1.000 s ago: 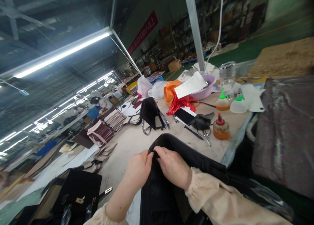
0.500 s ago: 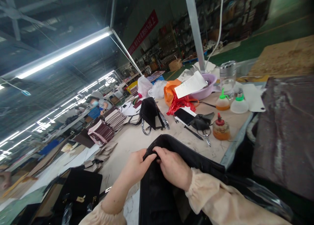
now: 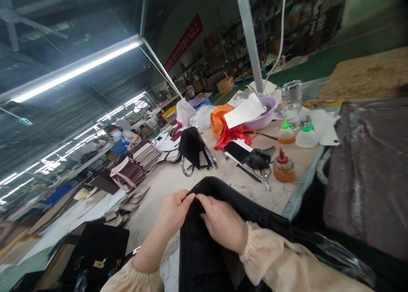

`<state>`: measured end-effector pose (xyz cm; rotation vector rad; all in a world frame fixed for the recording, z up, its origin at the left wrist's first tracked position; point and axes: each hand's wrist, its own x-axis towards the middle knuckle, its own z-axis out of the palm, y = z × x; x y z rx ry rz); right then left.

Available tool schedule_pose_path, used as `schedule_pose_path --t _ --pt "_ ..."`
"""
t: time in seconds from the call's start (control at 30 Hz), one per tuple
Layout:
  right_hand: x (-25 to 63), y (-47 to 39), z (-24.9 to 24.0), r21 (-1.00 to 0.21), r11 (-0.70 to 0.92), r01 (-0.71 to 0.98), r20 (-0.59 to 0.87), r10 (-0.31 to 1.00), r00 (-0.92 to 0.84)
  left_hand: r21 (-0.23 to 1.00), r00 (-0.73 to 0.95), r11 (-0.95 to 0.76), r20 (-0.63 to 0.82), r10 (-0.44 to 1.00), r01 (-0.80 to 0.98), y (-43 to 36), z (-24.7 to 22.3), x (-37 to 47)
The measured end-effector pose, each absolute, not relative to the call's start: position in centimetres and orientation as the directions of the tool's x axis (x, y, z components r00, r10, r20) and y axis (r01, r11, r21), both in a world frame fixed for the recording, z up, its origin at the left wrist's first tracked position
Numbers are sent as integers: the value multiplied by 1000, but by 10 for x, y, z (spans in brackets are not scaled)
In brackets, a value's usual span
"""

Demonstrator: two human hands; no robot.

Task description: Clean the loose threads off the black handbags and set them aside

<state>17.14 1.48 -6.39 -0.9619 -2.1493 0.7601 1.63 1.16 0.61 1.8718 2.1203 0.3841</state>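
Observation:
A large black bag stands open in front of me, its upper edge curving round at the far corner. My left hand pinches that edge from the left, thumb and fingers pressed on it. Close beside it, my right hand reaches in over the opening and grips the lining side of the same edge; its fingertips nearly touch my left thumb. Beyond the bag, a small black bag with plastic-wrapped handles stands on the table.
Scissors, a phone and glue bottles lie or stand to the right. Behind are a purple basin and red plastic. Stacked panels and another black bag are left. A masked person is farther back.
My left thumb has shifted up and left along the bag's edge, and my right fingers have moved slightly left. The whole view has shifted a little.

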Motion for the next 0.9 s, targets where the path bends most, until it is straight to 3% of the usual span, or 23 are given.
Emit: schedule_pose_path --t 0.17,0.43,0.73,0.9 --pt "171 14 -65 -678 592 436 339 778 -529 311 -124 123 -17 992 942 12 8 20" --pt "174 10 -63 -580 664 472 350 727 -591 379 -116 106 6 993 919 13 10 21" --pt "179 9 -60 -499 725 475 378 676 -633 136 -7 12 -40 999 991 21 17 17" --pt "181 9 -61 -513 724 461 383 674 -631 184 26 -14 -62 998 983 21 19 13"
